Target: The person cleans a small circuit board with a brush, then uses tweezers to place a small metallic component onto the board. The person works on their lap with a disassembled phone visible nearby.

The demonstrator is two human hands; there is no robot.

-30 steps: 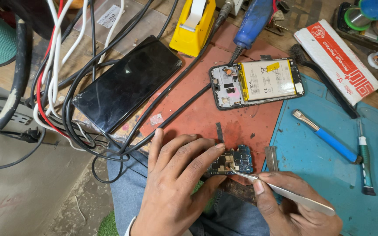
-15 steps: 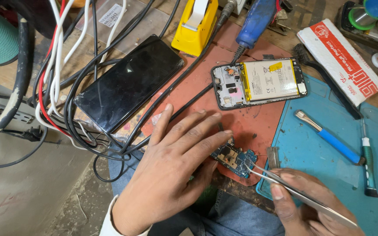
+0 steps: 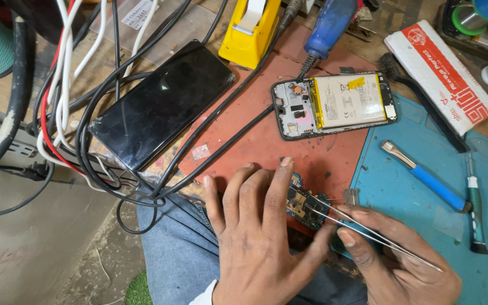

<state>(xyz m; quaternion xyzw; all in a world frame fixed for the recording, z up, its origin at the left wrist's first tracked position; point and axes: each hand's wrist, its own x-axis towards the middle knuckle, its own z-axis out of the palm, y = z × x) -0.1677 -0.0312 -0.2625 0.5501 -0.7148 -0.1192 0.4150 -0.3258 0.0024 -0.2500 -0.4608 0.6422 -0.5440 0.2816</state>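
Observation:
My left hand (image 3: 258, 237) lies flat, fingers spread, pinning a small blue circuit board (image 3: 307, 206) to the near edge of the red mat (image 3: 266, 135). My right hand (image 3: 402, 265) grips thin metal tweezers (image 3: 362, 229), whose tips rest on the board beside my left index finger. Further back on the mat sits an opened phone body (image 3: 333, 105) with its pale battery and inner parts exposed. Left of it a black phone panel (image 3: 162, 104) rests face up.
Black, white and red cables (image 3: 80, 130) tangle at the left and cross the mat. A yellow tape dispenser (image 3: 252, 31) and a blue corded tool (image 3: 331, 25) stand at the back. The blue mat (image 3: 419, 192) holds a blue-handled tool (image 3: 425, 178), a green screwdriver (image 3: 474, 212) and a white-and-red box (image 3: 441, 70).
My left hand has slid over the board and flattened on it. The right hand has brought the tweezers' tips in from the right onto the board.

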